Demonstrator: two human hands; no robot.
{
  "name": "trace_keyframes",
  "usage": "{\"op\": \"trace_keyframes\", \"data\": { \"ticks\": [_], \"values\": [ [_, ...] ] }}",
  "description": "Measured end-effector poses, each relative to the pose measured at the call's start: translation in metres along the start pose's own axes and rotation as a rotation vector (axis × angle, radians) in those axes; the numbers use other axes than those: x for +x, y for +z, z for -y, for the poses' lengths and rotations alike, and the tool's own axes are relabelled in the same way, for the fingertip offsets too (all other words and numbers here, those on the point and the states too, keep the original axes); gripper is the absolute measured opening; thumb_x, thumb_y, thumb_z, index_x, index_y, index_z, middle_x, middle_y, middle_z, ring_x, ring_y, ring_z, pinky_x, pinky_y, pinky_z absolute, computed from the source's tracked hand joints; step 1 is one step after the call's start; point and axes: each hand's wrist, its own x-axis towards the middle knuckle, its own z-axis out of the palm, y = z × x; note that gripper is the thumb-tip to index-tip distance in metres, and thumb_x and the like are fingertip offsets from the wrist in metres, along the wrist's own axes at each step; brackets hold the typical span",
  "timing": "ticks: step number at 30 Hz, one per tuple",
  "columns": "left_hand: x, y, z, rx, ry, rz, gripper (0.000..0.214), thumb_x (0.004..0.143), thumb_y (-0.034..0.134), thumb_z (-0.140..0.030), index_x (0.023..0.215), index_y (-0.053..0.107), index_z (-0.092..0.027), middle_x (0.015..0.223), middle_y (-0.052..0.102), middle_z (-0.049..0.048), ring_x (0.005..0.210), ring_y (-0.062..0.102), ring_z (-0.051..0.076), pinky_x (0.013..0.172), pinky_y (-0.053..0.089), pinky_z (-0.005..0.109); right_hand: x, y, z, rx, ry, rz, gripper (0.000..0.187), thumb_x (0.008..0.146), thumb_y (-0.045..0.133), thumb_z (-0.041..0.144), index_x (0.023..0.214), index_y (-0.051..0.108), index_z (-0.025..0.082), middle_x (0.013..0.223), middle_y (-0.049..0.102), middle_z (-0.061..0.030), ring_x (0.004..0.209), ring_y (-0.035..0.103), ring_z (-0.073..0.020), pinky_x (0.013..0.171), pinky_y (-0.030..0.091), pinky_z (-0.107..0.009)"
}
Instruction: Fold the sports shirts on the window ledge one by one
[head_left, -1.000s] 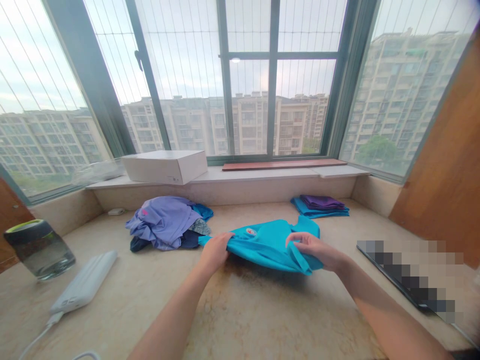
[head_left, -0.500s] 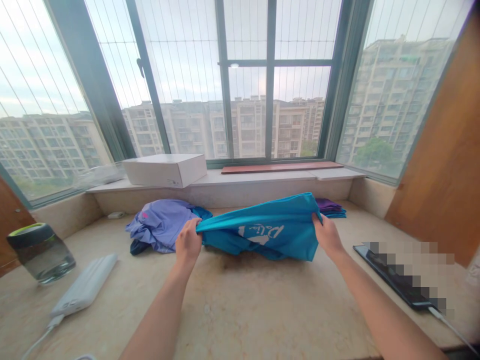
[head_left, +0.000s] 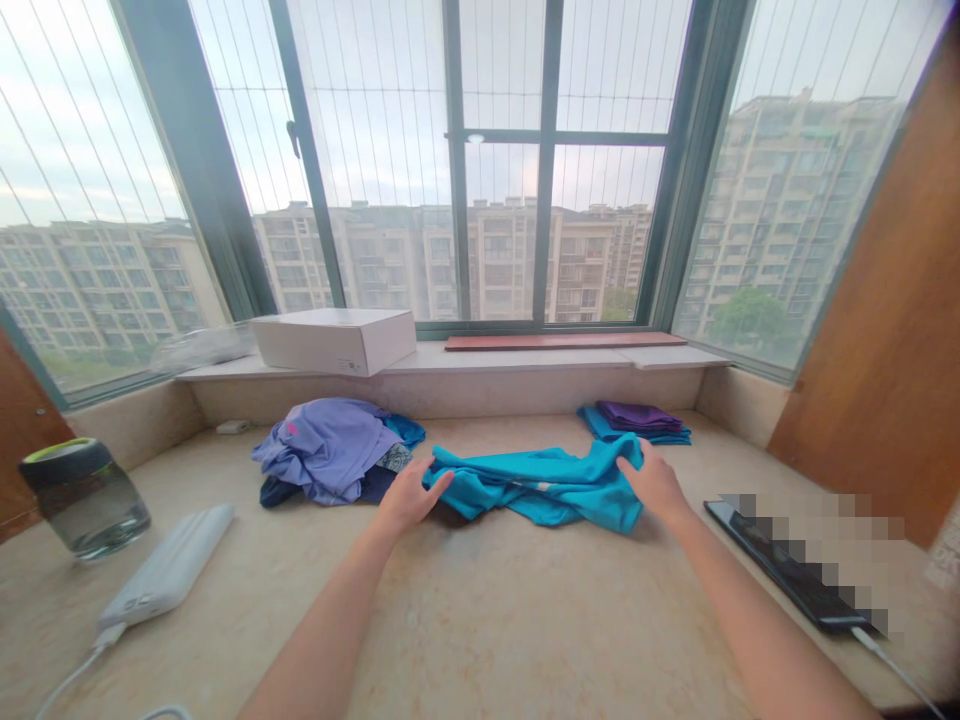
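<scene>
Folded stack [head_left: 643, 420]: done
Blue garment [head_left: 544, 480]: rumpled, unfolded
Left hand [head_left: 409, 495], right hand [head_left: 656, 482]: pinching its ends
Loose pile [head_left: 330, 455]: left unfolded

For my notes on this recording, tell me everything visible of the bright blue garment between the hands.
The bright blue garment looks like soft, thin fabric, with a small white patch near its middle. It is rumpled, stretched sideways in loose folds low over the pale counter; how much rests there is unclear. The left hand touches its left end, grip uncertain; the right hand holds its right end.
</scene>
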Motion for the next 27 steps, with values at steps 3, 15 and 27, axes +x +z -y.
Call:
{"op": "trace_keyframes", "data": {
  "ticks": [3,15,27],
  "values": [
    [-0.006,0.007,-0.006,0.094,0.02,0.115,0.063,0.086,0.06,-0.049,0.138,0.056,-0.014,0.136,0.06,0.0175,0.124,0.058,0.033,0.099,0.047,0.039,-0.007,0.0,0.008,0.114,-0.116,0.085,0.085,0.086,0.058,0.053,0.157,0.023,0.023,0.149,0.051,-0.0147,0.128,0.056,-0.0337,0.099,0.047,-0.043],
    [-0.009,-0.023,-0.018,-0.021,0.09,-0.15,0.028,0.092,0.044,-0.019,0.102,0.07,-0.019,0.112,0.072,0.0104,0.105,0.066,0.025,0.095,0.048,0.035,-0.037,-0.006,0.055,-0.138,-0.329,0.542,0.039,0.089,0.051,0.03,0.123,0.067,0.02,0.123,0.068,-0.0127,0.117,0.06,-0.0307,0.1,0.042,-0.043],
    [-0.005,-0.157,-0.029,0.02,0.196,-0.097,0.028,0.088,0.046,-0.035,0.077,0.068,-0.021,0.077,0.071,0.0054,0.075,0.064,0.025,0.074,0.049,0.034,0.005,-0.102,0.116,0.271,-0.393,0.632,0.029,0.086,0.06,0.044,0.079,0.07,0.018,0.078,0.071,-0.002,0.071,0.063,-0.0195,0.064,0.049,-0.029]
  ]
}}
